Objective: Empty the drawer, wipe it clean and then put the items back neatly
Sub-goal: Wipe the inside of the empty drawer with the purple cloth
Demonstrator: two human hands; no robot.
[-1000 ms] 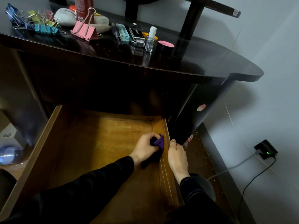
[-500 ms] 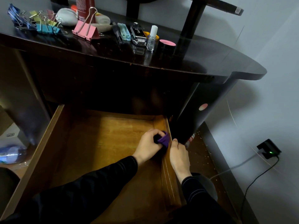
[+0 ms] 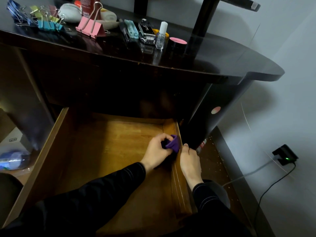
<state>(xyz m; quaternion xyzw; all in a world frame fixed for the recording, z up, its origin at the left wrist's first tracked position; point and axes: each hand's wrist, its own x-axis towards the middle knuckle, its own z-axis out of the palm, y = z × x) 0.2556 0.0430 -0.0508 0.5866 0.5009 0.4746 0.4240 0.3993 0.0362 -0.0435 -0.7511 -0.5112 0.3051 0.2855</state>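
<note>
View: one only, head cam, wide-angle.
Position: above & just in front of open drawer, close.
Facing: fwd & down; desk top across upper frame, wall at rt.
Low-centre: left hand w/ purple cloth, right hand gripping drawer's rt wall, both near lens.
Bottom edge: sleeves enter.
Top edge: pink binder clip on desk top.

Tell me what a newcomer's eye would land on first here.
The pulled-out wooden drawer fills the lower middle. At its right wall the left hand grips a purple cloth, while the right hand holds the same wall from outside. Above, a big pink binder clip stands out on the dark desktop.
</note>
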